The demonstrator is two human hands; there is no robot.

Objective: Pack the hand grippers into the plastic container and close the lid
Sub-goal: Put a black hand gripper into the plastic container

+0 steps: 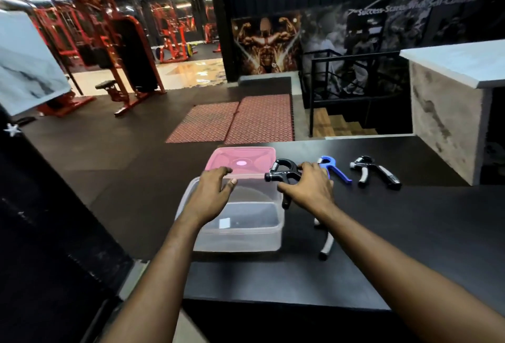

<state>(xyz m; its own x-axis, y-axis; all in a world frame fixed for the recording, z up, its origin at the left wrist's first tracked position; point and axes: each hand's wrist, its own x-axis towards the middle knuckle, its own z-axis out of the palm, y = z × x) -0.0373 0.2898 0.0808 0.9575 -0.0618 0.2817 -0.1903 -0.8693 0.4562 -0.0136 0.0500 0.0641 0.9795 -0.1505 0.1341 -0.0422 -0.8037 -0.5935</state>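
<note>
On the black worktop [382, 233] a clear plastic container [240, 222] stands open close to the left edge, its inside empty apart from a small white label on the bottom. Its pink lid [240, 163] lies flat just behind it, toward the far edge, touching or nearly touching the container's back rim. The left hand [216, 192] hovers over the container's back left part with fingers spread and loosely curled — an open grip with nothing in it, the fingertips reaching the near edge of the lid. The right hand [308, 187] is just right of the container, fingers splayed over a black hand gripper [282, 176] whose sprung head points left; the fingers lie on and around its handles, but whether they have closed on it cannot be told. Beyond that hand, along the far edge, lie a blue hand gripper [334, 169] and, further right, a black-and-grey hand gripper [374, 172]. Another grey-handled gripper [326, 244] lies nearer — partly hidden under the right forearm, just beside the container's right wall.
</note>
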